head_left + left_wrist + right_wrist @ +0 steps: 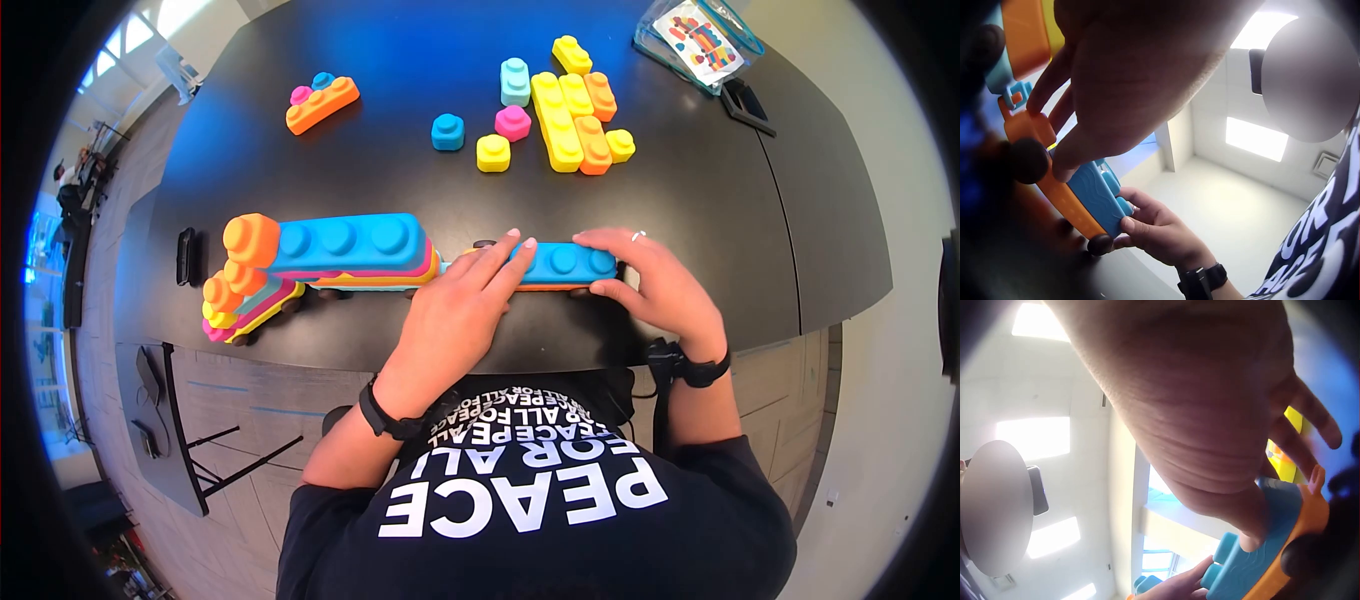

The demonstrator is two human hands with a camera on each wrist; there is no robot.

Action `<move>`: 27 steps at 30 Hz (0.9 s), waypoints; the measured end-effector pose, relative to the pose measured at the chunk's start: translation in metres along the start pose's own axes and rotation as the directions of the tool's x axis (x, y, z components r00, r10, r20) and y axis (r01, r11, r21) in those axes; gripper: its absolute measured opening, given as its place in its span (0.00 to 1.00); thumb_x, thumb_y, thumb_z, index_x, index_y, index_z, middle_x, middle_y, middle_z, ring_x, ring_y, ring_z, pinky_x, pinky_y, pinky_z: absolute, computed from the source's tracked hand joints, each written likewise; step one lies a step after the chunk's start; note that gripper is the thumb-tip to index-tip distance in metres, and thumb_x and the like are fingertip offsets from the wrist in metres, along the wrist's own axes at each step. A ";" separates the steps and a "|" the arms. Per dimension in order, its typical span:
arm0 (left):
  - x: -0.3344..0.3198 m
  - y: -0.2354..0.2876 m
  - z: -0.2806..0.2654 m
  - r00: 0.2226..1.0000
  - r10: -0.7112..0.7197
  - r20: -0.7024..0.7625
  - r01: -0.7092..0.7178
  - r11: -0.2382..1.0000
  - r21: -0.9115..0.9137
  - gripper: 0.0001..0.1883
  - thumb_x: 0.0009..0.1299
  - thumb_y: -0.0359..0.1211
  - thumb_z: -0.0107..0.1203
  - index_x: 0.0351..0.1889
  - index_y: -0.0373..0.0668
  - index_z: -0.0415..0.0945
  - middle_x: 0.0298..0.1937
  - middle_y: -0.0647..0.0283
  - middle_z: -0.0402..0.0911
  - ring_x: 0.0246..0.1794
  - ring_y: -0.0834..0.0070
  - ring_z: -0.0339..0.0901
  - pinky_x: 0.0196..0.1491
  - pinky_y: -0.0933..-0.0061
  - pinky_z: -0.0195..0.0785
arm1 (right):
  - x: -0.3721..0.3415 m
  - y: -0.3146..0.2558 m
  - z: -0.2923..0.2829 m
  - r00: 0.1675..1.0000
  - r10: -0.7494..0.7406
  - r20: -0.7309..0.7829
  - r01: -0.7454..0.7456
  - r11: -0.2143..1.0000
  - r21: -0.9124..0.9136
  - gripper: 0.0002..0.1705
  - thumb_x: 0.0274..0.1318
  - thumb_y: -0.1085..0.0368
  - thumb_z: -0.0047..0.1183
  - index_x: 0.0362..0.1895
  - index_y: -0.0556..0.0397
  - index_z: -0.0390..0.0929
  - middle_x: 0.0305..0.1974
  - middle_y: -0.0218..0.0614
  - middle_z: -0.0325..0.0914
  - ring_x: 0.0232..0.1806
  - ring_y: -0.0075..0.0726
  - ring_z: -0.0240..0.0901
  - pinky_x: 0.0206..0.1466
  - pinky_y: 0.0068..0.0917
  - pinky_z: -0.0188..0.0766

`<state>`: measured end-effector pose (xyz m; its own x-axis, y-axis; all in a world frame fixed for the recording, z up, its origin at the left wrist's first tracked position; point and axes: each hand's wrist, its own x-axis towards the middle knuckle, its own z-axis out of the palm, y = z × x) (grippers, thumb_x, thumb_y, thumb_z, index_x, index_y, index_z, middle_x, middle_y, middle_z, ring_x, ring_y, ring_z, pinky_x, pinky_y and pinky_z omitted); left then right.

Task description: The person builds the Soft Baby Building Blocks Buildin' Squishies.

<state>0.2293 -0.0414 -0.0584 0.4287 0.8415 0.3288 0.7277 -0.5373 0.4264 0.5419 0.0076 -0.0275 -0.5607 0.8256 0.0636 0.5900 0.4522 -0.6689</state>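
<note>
A toy train wagon lies along the near edge of the black table, its blue building block (563, 262) seated on an orange wheeled base (1063, 203). My left hand (462, 312) grips the wagon's left part, thumb on the near side and fingers reaching across the top. At the right end, my right hand (660, 285) holds the same block between thumb and fingers. A hitch (1017, 97) links this wagon to a longer front vehicle on the left, stacked with a long blue block (345, 240) and an orange block (250, 240).
Loose yellow blocks (550, 120) and several others lie together at the back. A blue block (447, 132) sits apart, and an orange block (323, 106) lies farther left. A clear bag (700, 45) occupies the back right corner; a black case (187, 257) is at the left.
</note>
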 end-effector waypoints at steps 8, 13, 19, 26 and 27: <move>-0.020 0.012 -0.020 0.994 -0.024 0.110 0.030 0.998 -0.050 0.57 0.67 0.28 0.82 0.95 0.45 0.63 0.97 0.50 0.65 0.88 0.45 0.75 0.81 0.48 0.79 | 0.062 0.065 -0.052 0.984 -0.002 -0.175 -0.062 0.932 -0.358 0.34 0.75 0.67 0.71 0.82 0.53 0.80 0.83 0.52 0.79 0.82 0.65 0.78 0.83 0.53 0.77; -0.037 0.011 -0.034 0.977 -0.086 0.196 0.102 0.992 -0.075 0.53 0.69 0.31 0.82 0.93 0.43 0.67 0.96 0.51 0.66 0.90 0.46 0.73 0.83 0.48 0.77 | 0.089 0.090 -0.054 0.992 0.040 -0.117 -0.092 0.871 -0.483 0.36 0.71 0.75 0.71 0.81 0.53 0.81 0.81 0.53 0.79 0.79 0.67 0.79 0.81 0.53 0.80; -0.048 0.002 -0.035 0.959 -0.097 0.266 0.117 0.991 -0.061 0.44 0.70 0.34 0.82 0.85 0.42 0.77 0.97 0.52 0.65 0.89 0.48 0.74 0.81 0.50 0.79 | 0.109 0.099 -0.057 0.960 0.175 -0.219 -0.261 0.841 -0.474 0.29 0.63 0.79 0.76 0.68 0.51 0.91 0.62 0.45 0.85 0.66 0.60 0.85 0.72 0.52 0.84; -0.048 0.005 -0.039 0.943 -0.125 0.307 0.146 0.988 -0.049 0.41 0.69 0.34 0.82 0.82 0.43 0.81 0.98 0.55 0.63 0.88 0.49 0.75 0.80 0.49 0.80 | 0.083 0.052 -0.072 0.945 0.091 -0.314 -0.171 0.957 -0.236 0.22 0.67 0.79 0.71 0.63 0.51 0.94 0.54 0.42 0.85 0.56 0.44 0.86 0.59 0.39 0.88; -0.047 0.006 -0.040 0.945 -0.123 0.302 0.142 0.989 -0.044 0.41 0.70 0.34 0.82 0.82 0.43 0.81 0.98 0.55 0.64 0.87 0.49 0.76 0.80 0.49 0.80 | 0.077 0.041 -0.071 0.940 0.054 -0.338 -0.118 0.978 -0.171 0.21 0.67 0.80 0.70 0.62 0.52 0.94 0.54 0.40 0.84 0.55 0.42 0.86 0.57 0.37 0.89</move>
<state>0.1918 -0.0863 -0.0373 0.4778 0.8784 0.0036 0.7572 -0.4140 0.5053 0.5640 0.1131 0.0024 -0.2987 0.9142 0.2739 0.7426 0.4029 -0.5351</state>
